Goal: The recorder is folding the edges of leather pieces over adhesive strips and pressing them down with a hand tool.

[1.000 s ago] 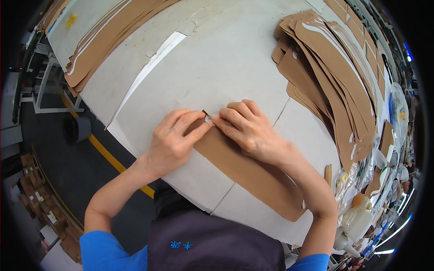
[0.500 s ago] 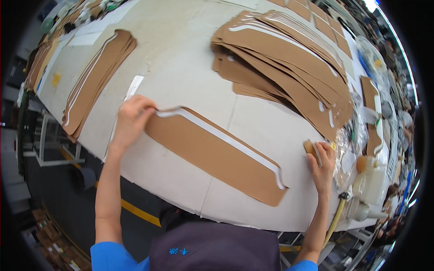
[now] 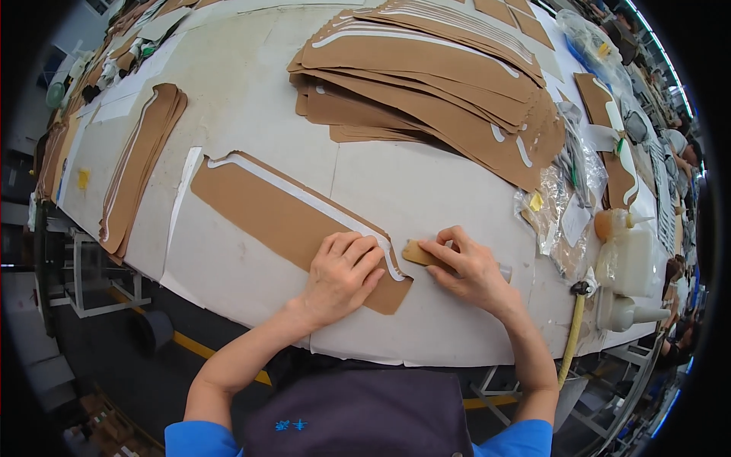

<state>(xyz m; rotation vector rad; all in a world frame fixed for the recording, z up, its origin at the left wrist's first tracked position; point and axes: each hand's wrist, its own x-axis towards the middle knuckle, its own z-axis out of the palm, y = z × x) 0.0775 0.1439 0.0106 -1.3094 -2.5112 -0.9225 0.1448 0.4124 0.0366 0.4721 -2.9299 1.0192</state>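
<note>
A pale-topped worktable spans the view, offering a broad flat surface within reach. Across its far side lies the large fanned stack of brown leather-like panels; the sheets overlap in steps that bare a row of white-stripped edges, probably so each can be told apart and picked up singly. A smaller stack of narrow brown panels sits at the left, well apart from it, which seems to separate two batches.

Between these stacks and the person, a single brown panel lies slantwise on the tabletop, its right end nearer the body. A white strip follows its far edge and bends at both ends; the panel is face up, leaving that strip exposed.

The left hand rests on the panel near its right end, half-open with bent fingers close together, grasping nothing; it appears to steady the sheet against the table. The right hand hovers or rests just beyond that end, I cannot tell which, with thumb and fingers closed around a small tan hand tool. The tool's blunt tip points toward the strip's bent end, just beside it, apparently not touching.
</note>
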